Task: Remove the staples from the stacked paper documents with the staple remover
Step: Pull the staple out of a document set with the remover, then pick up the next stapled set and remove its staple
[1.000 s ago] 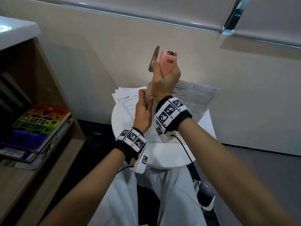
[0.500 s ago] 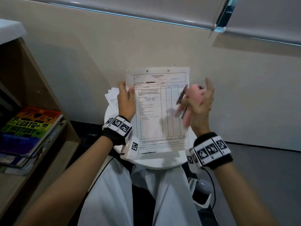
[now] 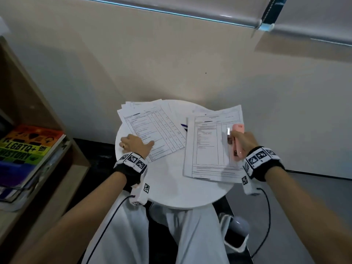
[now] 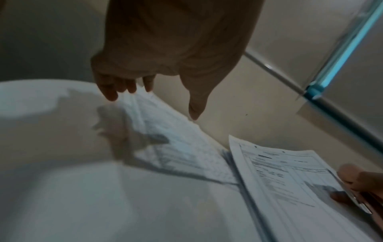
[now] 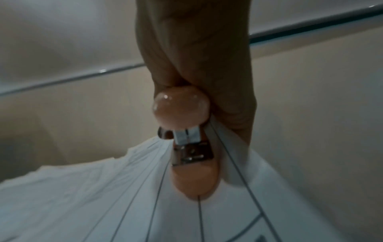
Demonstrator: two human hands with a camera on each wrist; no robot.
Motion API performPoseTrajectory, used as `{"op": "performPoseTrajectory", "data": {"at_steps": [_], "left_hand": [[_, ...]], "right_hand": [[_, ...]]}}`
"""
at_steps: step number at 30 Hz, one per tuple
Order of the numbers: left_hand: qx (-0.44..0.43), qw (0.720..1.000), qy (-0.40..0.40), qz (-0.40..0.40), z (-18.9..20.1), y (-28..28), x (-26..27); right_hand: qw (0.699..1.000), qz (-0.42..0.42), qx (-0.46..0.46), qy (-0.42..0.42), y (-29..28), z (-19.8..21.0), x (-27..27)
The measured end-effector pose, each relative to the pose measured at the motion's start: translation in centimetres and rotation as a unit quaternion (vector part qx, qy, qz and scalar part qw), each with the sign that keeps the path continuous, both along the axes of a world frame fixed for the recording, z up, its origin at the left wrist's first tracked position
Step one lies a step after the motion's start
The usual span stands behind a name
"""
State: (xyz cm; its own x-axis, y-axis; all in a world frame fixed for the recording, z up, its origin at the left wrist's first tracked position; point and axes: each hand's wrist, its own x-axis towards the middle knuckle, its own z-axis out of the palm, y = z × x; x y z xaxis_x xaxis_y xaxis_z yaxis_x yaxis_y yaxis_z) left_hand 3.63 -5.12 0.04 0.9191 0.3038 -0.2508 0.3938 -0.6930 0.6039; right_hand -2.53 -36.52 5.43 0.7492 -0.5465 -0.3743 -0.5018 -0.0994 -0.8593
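On the round white table (image 3: 171, 189), with your right hand (image 3: 244, 141) gripping the pink remover (image 3: 237, 141) over the right papers (image 3: 207, 147), press your relaxed, flat left hand (image 3: 134, 144) on the left stack (image 3: 152, 128) and lift one stapled set squarely.

Half a second ago the left hand (image 3: 134, 144) held one printed document (image 3: 213, 147) upright in front of the wall; that document now lies flat on the right side of the round table (image 3: 171, 187), and the left hand has let go and dropped to the left stack of papers (image 3: 152, 128), fingers spread over its near corner. The right hand (image 3: 244, 141), raised high a second ago with the pink staple remover (image 3: 237, 141), has come down and grips it over the flat document's right edge (the head view has also tilted downward).
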Motion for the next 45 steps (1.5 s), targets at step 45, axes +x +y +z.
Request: {"op": "performPoseTrajectory", "data": {"at_steps": [45], "left_hand": [[-0.144,0.983,0.016,-0.114,-2.0,6.5,-12.7]], "right_hand": [[0.991,0.119,0.005,0.052,8.8,-2.3,-5.3]]}}
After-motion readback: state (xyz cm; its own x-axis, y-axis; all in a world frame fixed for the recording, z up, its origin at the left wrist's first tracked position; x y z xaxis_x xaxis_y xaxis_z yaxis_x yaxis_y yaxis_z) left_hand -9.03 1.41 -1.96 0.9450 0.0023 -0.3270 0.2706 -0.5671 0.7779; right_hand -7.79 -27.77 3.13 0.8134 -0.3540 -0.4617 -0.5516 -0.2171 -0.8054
